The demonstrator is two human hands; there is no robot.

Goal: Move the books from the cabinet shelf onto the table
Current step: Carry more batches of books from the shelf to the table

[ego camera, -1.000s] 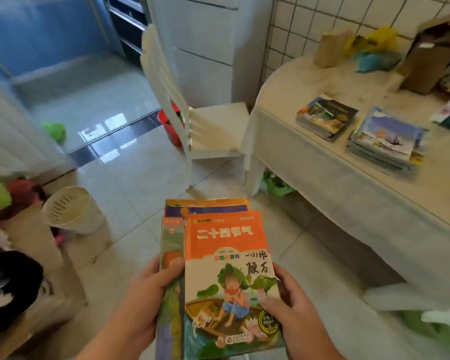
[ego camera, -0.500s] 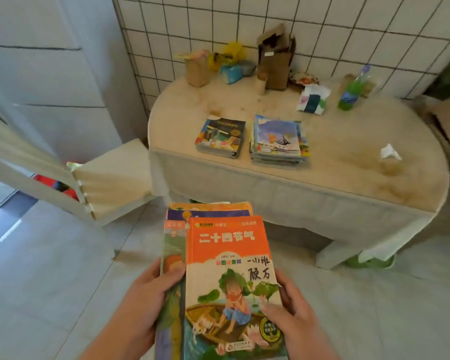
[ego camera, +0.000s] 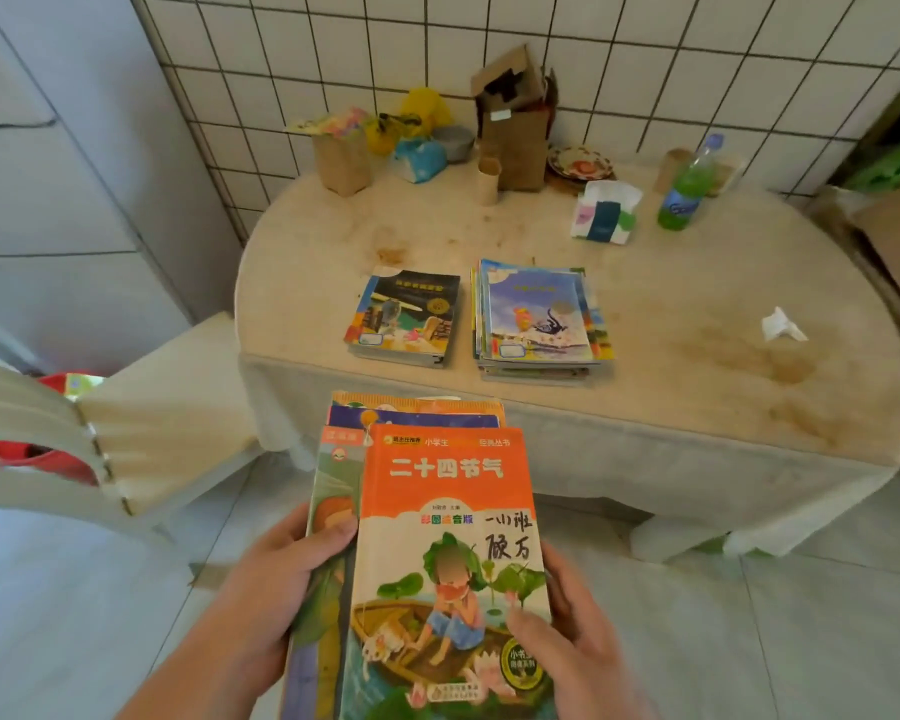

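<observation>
On table (ego camera: 697, 324), cream cloth, stained, set against white tiled wall (ego camera: 645, 54): two book piles, the dark-cover pile (ego camera: 404, 319) just beside the blue-cover pile (ego camera: 536, 317), apart; cardboard box (ego camera: 515, 142), green bottle (ego camera: 684, 192), tissue pack (ego camera: 604, 213) and crumpled paper (ego camera: 780, 324) farther back and right; white chair (ego camera: 167, 407) at left, grey tiled floor below. Held stack of books (ego camera: 448, 553), orange cover uppermost, in front of table's near edge, above floor, long axis pointing toward table, title end farthest from the person. Left hand (ego camera: 271, 584) grips its left edge, thumb over a cover; right hand (ego camera: 567, 636) grips its right edge, thumb on the orange cover.
</observation>
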